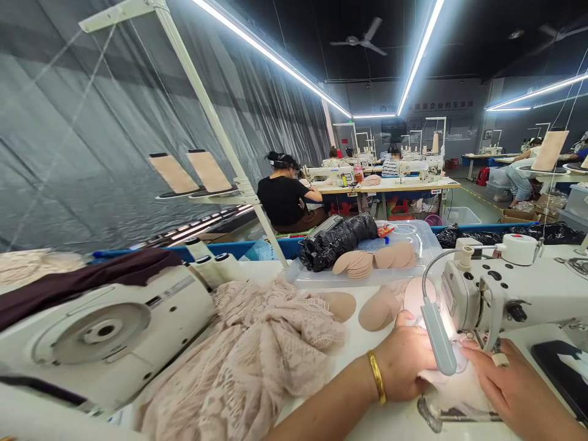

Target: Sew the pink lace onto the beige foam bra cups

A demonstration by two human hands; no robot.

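Note:
Both hands are at the white sewing machine (pixel 482 288) on the right, on a piece of pale pink fabric (pixel 452 389) under its needle area. My left hand (pixel 404 355), with a gold bangle at the wrist, grips the fabric from the left; the grey lamp (pixel 438 340) covers its fingertips. From the right, my right hand (pixel 509 380) holds the same piece, its fingers close to the presser foot. Beige oval pads (pixel 379 309) lie just beyond my left hand. A heap of beige lace fabric (pixel 257 343) spreads to the left.
A clear plastic tray (pixel 312 278) behind holds stacked beige pads (pixel 353 263) and a black plastic bag (pixel 340 239). Another machine head (pixel 105 331) stands at left, near thread cones (pixel 227 269). A slanted thread stand (pixel 206 116) rises there. A person in black (pixel 282 196) sits ahead.

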